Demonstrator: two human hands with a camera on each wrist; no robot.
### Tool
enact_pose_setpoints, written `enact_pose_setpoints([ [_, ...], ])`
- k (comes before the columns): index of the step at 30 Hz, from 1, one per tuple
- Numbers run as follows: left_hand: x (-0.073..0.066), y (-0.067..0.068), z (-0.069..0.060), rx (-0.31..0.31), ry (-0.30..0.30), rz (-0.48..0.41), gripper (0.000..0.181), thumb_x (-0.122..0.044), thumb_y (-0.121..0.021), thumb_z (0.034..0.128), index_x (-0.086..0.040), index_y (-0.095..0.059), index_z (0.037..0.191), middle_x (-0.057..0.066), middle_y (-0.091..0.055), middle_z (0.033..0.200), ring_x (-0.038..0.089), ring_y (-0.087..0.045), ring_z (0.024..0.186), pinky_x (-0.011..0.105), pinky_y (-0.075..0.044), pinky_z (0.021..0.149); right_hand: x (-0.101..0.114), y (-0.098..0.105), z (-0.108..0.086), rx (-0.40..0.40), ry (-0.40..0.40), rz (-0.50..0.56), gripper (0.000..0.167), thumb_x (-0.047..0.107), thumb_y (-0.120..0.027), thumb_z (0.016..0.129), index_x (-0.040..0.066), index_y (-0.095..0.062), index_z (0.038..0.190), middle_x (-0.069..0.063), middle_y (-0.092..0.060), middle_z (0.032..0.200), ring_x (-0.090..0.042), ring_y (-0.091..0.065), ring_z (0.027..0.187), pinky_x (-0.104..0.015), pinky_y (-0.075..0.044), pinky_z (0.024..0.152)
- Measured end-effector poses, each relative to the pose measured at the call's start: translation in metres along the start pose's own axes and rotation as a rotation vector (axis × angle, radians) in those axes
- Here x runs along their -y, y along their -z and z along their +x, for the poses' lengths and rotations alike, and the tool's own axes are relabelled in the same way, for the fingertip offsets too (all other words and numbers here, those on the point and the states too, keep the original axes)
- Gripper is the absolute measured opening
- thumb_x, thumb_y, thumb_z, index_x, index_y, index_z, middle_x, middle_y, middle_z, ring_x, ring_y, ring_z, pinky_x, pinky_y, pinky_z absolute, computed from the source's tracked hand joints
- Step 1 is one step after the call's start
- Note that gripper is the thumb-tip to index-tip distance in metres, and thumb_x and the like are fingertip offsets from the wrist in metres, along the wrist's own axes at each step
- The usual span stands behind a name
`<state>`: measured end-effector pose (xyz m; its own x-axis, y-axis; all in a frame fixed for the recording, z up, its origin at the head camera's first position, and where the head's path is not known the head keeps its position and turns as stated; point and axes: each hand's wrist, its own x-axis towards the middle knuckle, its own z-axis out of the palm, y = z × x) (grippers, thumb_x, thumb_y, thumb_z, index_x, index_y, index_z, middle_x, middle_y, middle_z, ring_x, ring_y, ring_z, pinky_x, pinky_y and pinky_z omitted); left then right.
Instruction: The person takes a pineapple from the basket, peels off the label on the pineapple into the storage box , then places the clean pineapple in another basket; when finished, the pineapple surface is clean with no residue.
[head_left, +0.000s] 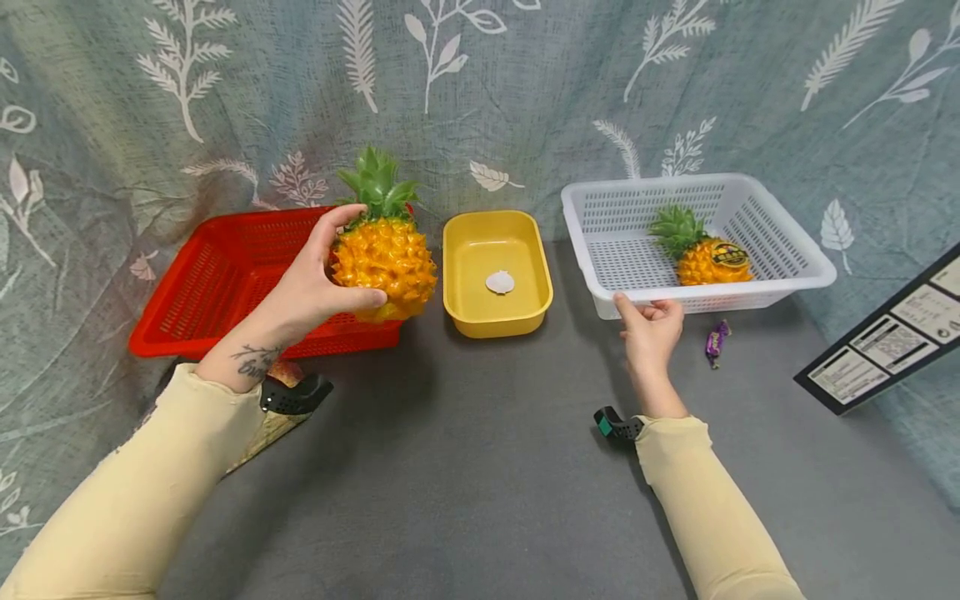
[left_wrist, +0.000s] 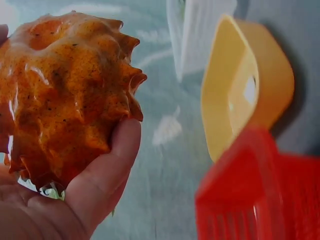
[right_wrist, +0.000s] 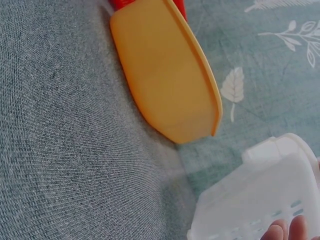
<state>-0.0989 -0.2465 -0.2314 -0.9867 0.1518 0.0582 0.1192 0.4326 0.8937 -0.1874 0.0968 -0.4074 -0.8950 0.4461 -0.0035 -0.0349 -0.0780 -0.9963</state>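
My left hand [head_left: 311, 279] grips an orange toy-like pineapple [head_left: 393, 262] with a green crown, thumb on the near side and fingers around the far side. The pineapple is upright, in front of the right end of the red basket [head_left: 217, 333]; in the left wrist view its spiky body [left_wrist: 65, 95] fills the palm. My right hand [head_left: 651, 337] holds the near rim of the white basket [head_left: 795, 275], thumb on top and fingers curled below. Inside that basket lies a second pineapple [head_left: 701, 265] with a dark round label. In the right wrist view only fingertips [right_wrist: 298, 227] show against the basket wall.
Between the baskets stands a yellow tub [head_left: 497, 321] with a white patch [head_left: 500, 282] on its bottom. A purple-wrapped candy [head_left: 717, 343] lies before the white basket. At right is a black box with labels [head_left: 885, 346]. A patterned item [head_left: 266, 433] is partly hidden under the left forearm.
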Motion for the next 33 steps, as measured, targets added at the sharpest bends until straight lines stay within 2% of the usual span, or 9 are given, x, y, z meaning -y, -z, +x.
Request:
enact_pose_setpoints([
  [8, 0.019, 0.027, 0.02, -0.024, 0.135, 0.061, 0.084, -0.009, -0.067, 0.0812, -0.024, -0.015, 0.145, 0.008, -0.031, 0.131, 0.018, -0.043, 0.105, 0.019, -0.047, 0.075, 0.0, 0.002, 0.001, -0.004, -0.01, 0.003, 0.041, 0.02, -0.072, 0.079, 0.016, -0.036, 0.098, 0.004, -0.052, 0.068, -0.01, -0.047, 0.05, -0.023, -0.045, 0.047],
  [13, 0.033, 0.042, 0.027, 0.001, 0.211, 0.096, 0.086, -0.012, -0.066, 0.0834, -0.024, -0.01, 0.147, 0.013, -0.027, 0.136, 0.02, -0.041, 0.109, 0.018, -0.047, 0.075, -0.001, 0.002, 0.0, 0.001, -0.018, -0.007, 0.042, 0.021, -0.072, 0.08, 0.016, -0.035, 0.099, 0.004, -0.052, 0.069, -0.014, -0.051, 0.055, -0.022, -0.045, 0.047],
  [23, 0.045, 0.054, 0.035, 0.059, 0.242, 0.202, 0.087, -0.012, -0.065, 0.0832, -0.024, -0.008, 0.148, 0.017, -0.026, 0.138, 0.025, -0.04, 0.111, 0.021, -0.045, 0.075, -0.001, 0.0, 0.0, 0.003, -0.014, -0.009, 0.042, 0.022, -0.072, 0.08, 0.016, -0.036, 0.099, 0.005, -0.053, 0.069, -0.009, -0.048, 0.048, -0.023, -0.045, 0.047],
  [27, 0.048, 0.055, 0.038, 0.093, 0.251, 0.261, 0.088, -0.014, -0.067, 0.0826, -0.022, -0.008, 0.148, 0.019, -0.025, 0.14, 0.029, -0.039, 0.114, 0.032, -0.043, 0.083, -0.002, 0.001, 0.0, -0.002, -0.021, -0.003, 0.042, 0.022, -0.073, 0.079, 0.016, -0.036, 0.098, 0.004, -0.053, 0.069, -0.01, -0.048, 0.049, -0.023, -0.045, 0.047],
  [29, 0.049, 0.055, 0.038, 0.122, 0.26, 0.285, 0.091, -0.015, -0.068, 0.082, -0.022, -0.006, 0.148, 0.02, -0.018, 0.145, 0.034, -0.034, 0.121, 0.041, -0.041, 0.089, -0.002, 0.001, 0.0, -0.003, -0.018, -0.003, 0.042, 0.022, -0.073, 0.079, 0.016, -0.036, 0.098, 0.005, -0.053, 0.069, -0.01, -0.049, 0.049, -0.022, -0.045, 0.047],
  [31, 0.05, 0.054, 0.039, 0.161, 0.3, 0.279, 0.095, -0.018, -0.067, 0.083, -0.023, 0.001, 0.149, 0.019, -0.005, 0.151, 0.039, -0.029, 0.126, 0.05, -0.04, 0.091, -0.003, 0.001, 0.001, -0.002, -0.011, -0.001, 0.042, 0.021, -0.073, 0.079, 0.016, -0.036, 0.098, 0.005, -0.053, 0.069, -0.011, -0.05, 0.051, -0.022, -0.045, 0.047],
  [33, 0.051, 0.054, 0.039, 0.227, 0.354, 0.249, 0.096, -0.022, -0.063, 0.0861, -0.023, 0.01, 0.148, 0.021, 0.004, 0.152, 0.044, -0.022, 0.132, 0.057, -0.039, 0.093, -0.003, 0.001, 0.001, 0.0, -0.007, 0.0, 0.042, 0.022, -0.073, 0.079, 0.016, -0.036, 0.099, 0.005, -0.053, 0.069, -0.012, -0.051, 0.052, -0.022, -0.045, 0.047],
])
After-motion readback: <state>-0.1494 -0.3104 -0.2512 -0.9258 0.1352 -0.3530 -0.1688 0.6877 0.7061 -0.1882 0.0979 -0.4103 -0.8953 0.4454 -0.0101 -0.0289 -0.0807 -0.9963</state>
